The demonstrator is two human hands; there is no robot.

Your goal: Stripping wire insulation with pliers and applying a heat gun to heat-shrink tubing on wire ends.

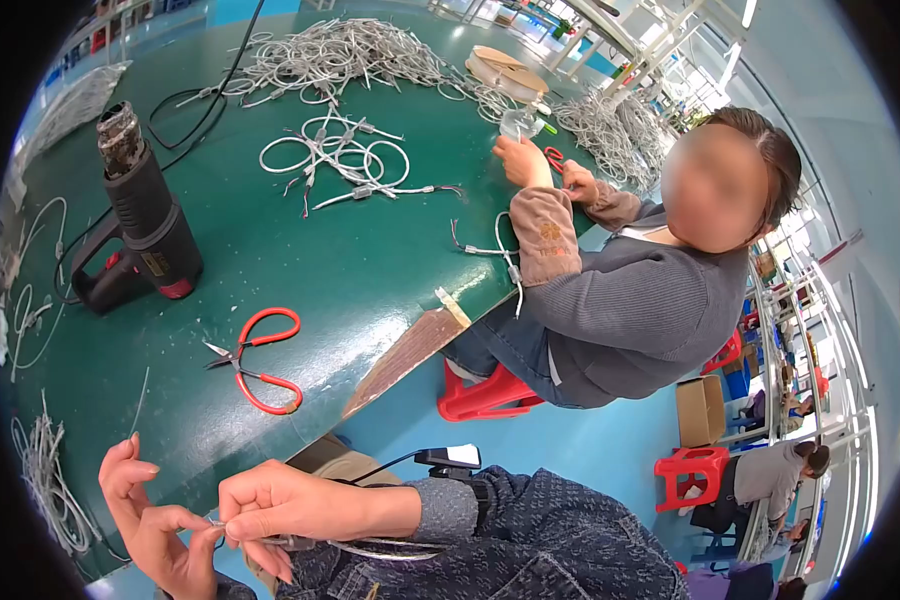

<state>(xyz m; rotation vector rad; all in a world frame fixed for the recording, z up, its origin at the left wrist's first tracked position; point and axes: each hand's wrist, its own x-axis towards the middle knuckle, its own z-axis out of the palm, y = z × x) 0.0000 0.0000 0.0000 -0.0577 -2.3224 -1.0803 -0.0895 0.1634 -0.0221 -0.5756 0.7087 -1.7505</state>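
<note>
"What are the hands doing?"

"The left hand (165, 530) is pinching the tip of a grey cable (295, 543) with its thumb and one finger. Its other fingers are pointing up, wide apart. The right hand (295, 505) is pinching the cable just beside it, with almost no gap, and its other fingers are bending in."

"Where is the cable?"

"It's hanging by the near edge of the table (300, 255), and its tail is running along the jacket (530, 540)."

"What could go wrong?"

"The tip is looking tiny, so a loosening pinch could be dropping it. The tail could be catching on the jacket."

"Anything else?"

"The red scissors (238, 362) are lying near that same edge. A bumping sleeve could be knocking them off. The heat gun (150, 220) is standing near the left edge. Someone tugging its black cord (238, 65) could be tipping it."
</note>
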